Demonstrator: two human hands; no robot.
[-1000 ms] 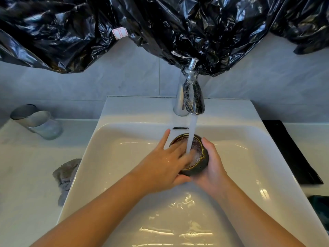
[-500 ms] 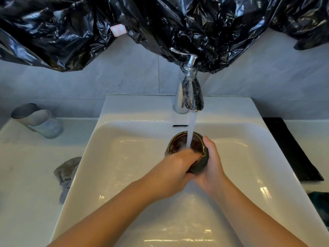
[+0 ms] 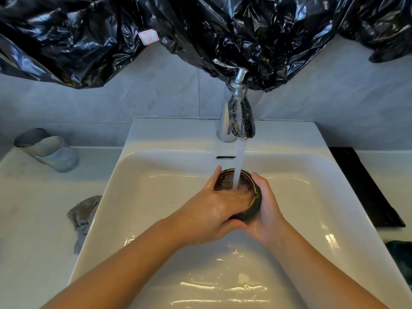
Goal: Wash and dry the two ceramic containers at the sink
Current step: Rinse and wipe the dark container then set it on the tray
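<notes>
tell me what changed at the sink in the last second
The left hand drew its fingers back to the near rim of the ceramic cup, then pushed them in again under the water stream. The right hand kept its grip on it; the faucet stayed running.

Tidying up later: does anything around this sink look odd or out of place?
Crumpled black plastic sheeting hangs across the wall above the faucet. A grey cloth lies bunched on the counter against the sink's left rim.
</notes>
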